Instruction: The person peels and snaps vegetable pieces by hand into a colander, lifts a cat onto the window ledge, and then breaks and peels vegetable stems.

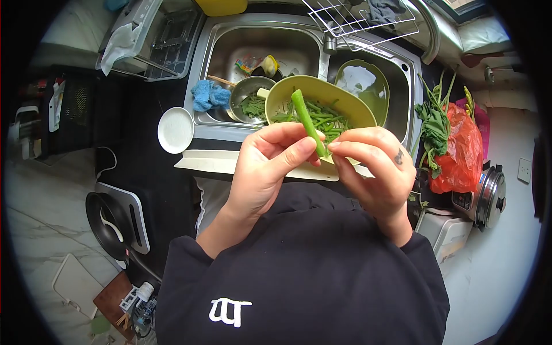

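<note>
A thick green vegetable stem point(305, 115) stands tilted between my hands, its upper end leaning left. My left hand point(259, 167) is closed around its lower part with thumb and fingers. At the stem's lower end, my right hand point(379, 169) is pinched, fingertips against it; any thin strip between them is too small to make out. Just beyond my hands, a yellow-green basin point(359, 109) holds several cut green stem pieces point(328, 122). To its left, a metal bowl point(246, 86) contains green leaves point(253, 106).
The double sink point(264, 27) has a blue cloth point(209, 95) on its left rim and a green container point(376, 86) in its right bowl. A white plate point(176, 130) lies left. Leafy stems point(434, 123) and a red plastic bag point(458, 149) are right, near an electric cooker point(489, 198).
</note>
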Action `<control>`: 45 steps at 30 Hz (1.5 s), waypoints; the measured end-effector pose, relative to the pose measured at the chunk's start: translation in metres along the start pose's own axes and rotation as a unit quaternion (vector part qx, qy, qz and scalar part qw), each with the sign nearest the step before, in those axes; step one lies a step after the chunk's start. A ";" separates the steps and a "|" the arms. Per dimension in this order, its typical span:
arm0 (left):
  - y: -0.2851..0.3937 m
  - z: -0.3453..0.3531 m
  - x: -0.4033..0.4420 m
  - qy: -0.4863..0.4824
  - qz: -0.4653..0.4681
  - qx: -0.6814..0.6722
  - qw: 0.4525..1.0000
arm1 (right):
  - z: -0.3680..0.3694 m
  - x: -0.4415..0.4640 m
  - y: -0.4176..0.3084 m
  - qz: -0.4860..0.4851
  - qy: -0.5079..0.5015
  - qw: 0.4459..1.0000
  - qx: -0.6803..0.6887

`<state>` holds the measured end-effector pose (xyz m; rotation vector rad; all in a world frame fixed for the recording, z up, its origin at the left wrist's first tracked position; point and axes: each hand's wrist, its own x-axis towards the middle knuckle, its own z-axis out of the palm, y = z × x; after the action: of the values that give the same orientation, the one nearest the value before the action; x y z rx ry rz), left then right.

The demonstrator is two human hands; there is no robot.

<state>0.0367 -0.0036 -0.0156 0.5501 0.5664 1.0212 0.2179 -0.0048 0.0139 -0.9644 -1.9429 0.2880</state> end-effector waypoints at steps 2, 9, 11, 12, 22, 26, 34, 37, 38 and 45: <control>0.003 -0.001 0.001 -0.003 -0.005 -0.007 1.000 | 0.002 0.004 0.000 -0.003 0.001 1.000 0.001; 0.007 -0.008 0.005 0.010 0.007 0.006 1.000 | 0.011 0.014 0.000 -0.007 -0.017 0.999 -0.027; 0.007 -0.010 0.007 0.012 0.009 0.009 1.000 | 0.013 0.016 0.000 0.008 -0.025 0.999 -0.031; 0.007 -0.010 0.007 0.016 0.011 0.012 1.000 | 0.013 0.017 0.000 0.003 -0.028 0.999 -0.038; 0.014 -0.015 0.010 -0.012 -0.038 0.023 0.999 | 0.017 0.018 0.009 -0.006 -0.041 0.999 -0.029; 0.018 -0.018 0.008 -0.006 -0.061 0.036 0.997 | 0.014 0.027 0.014 0.010 -0.038 0.998 -0.044; 0.029 -0.036 0.002 -0.025 -0.070 -0.042 0.996 | 0.030 0.046 0.074 0.159 0.066 0.981 -0.084; 0.033 -0.034 0.002 -0.011 -0.055 -0.041 0.998 | 0.037 0.041 0.054 0.217 0.055 0.971 0.078; 0.034 -0.032 0.001 0.001 -0.049 -0.036 0.998 | 0.038 0.038 0.045 0.233 0.057 0.962 0.135; 0.027 -0.026 0.003 0.019 -0.004 0.023 1.000 | 0.025 0.033 0.003 0.067 -0.052 0.994 0.062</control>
<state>0.0040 0.0148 -0.0173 0.5691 0.6261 1.0143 0.1901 0.0250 0.0194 -1.0153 -1.9328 0.5397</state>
